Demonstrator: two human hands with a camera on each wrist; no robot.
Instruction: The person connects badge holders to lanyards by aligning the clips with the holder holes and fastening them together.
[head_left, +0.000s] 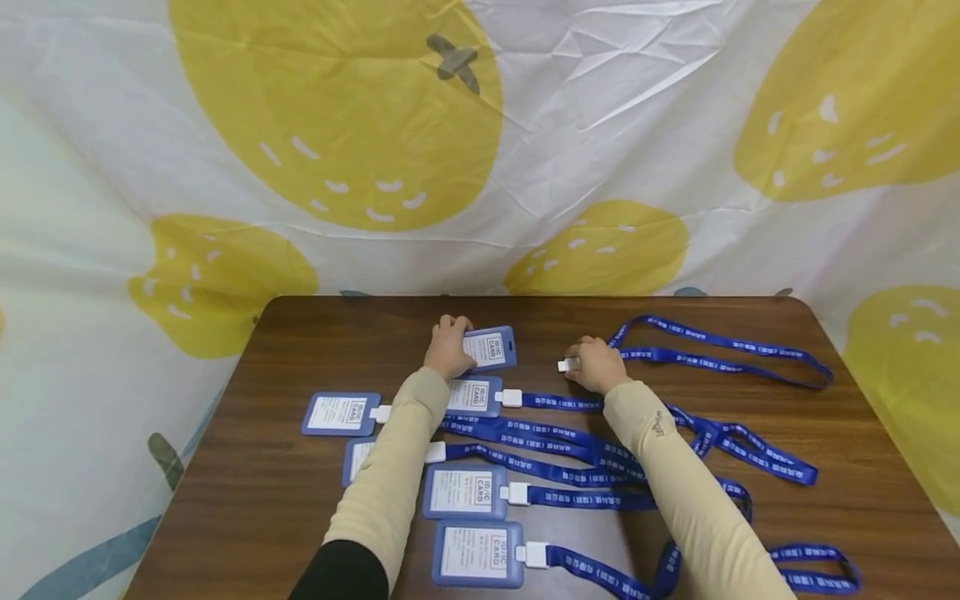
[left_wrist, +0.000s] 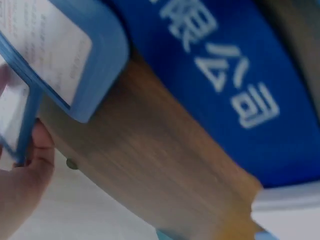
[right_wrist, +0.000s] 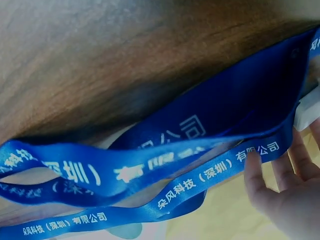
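Toward the back of the table, my left hand (head_left: 447, 348) grips the left end of a blue ID badge holder (head_left: 491, 348), whose slotted end points right and has no strap on it. Fingers of that hand (left_wrist: 25, 185) curl at the holder's edge in the left wrist view. Across a short gap, my right hand (head_left: 597, 365) pinches a white clip (head_left: 567, 365) on a blue lanyard (head_left: 701, 360). The strap's loop trails off to the right. In the right wrist view the clip (right_wrist: 309, 109) sits by the fingertips, partly cut off by the frame's edge.
Several badge holders, such as one at the front (head_left: 477, 554) and one at the left (head_left: 340, 414), lie with lanyards attached. Their straps (head_left: 585, 497) run right beneath my right forearm. A fruit-print cloth (head_left: 420, 167) hangs behind the brown table (head_left: 255, 475).
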